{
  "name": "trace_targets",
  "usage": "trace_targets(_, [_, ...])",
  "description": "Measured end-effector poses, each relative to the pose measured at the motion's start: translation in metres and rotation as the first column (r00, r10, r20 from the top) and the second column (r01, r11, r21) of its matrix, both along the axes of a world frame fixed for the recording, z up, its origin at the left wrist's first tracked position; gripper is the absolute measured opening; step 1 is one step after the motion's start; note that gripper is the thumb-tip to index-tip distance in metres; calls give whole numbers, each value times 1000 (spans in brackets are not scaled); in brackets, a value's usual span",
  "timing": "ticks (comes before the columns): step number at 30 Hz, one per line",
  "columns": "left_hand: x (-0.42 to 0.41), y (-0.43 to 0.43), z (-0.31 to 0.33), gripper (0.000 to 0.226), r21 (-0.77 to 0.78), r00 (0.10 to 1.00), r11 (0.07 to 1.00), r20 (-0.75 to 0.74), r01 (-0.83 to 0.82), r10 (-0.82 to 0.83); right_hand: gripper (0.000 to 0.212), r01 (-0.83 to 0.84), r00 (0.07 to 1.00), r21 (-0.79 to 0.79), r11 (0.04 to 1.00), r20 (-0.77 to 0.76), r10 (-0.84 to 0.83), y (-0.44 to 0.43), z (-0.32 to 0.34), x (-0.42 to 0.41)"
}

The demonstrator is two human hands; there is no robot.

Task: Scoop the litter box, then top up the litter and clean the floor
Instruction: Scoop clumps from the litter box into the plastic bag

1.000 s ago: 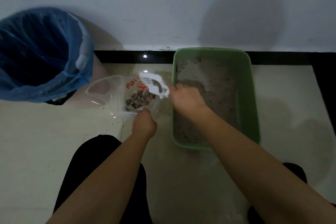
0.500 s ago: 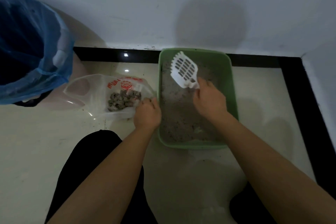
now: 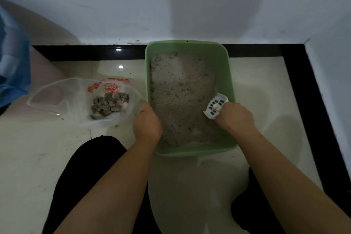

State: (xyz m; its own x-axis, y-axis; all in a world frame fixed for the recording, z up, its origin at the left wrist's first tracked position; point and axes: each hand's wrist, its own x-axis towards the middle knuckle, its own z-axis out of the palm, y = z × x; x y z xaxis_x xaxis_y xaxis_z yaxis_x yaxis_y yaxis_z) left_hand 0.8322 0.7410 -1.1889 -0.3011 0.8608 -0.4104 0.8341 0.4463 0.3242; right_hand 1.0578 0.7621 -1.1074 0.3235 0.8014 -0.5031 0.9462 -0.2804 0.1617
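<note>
- The right hand (image 3: 235, 118) is gripping the white slotted scoop (image 3: 215, 105), holding it over the litter (image 3: 180, 97) by the green litter box's (image 3: 190, 152) right wall.
- The left hand (image 3: 147, 121) is clutching the edge of the clear plastic bag (image 3: 76, 100).
- The bag is holding grey clumps (image 3: 109, 104) on the floor (image 3: 38, 157).

I see the litter box (image 3: 230, 81) on the floor (image 3: 28, 148) against the wall (image 3: 114, 5), litter (image 3: 180, 91) in it, and the scoop (image 3: 215, 106) at its right side, held by the right hand (image 3: 236, 118). The bag (image 3: 72, 100) lies left of the box with clumps (image 3: 109, 103) inside, and the left hand (image 3: 147, 123) grips its right edge by the box's left wall. The bin (image 3: 13, 74) is far left, behind the bag.
</note>
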Motion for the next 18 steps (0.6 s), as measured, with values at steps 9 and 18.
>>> trace_targets(9, [7, 0, 3, 40, 18, 999, 999, -44, -27, 28, 46, -42, 971, 89, 995, -232, 61, 15, -44, 36])
trace_targets(18, [10, -2, 2, 24, 98, 998, 994, -32, -43, 46, 46, 93, 824, 173, 980, -566, 21, 25, -74, 12])
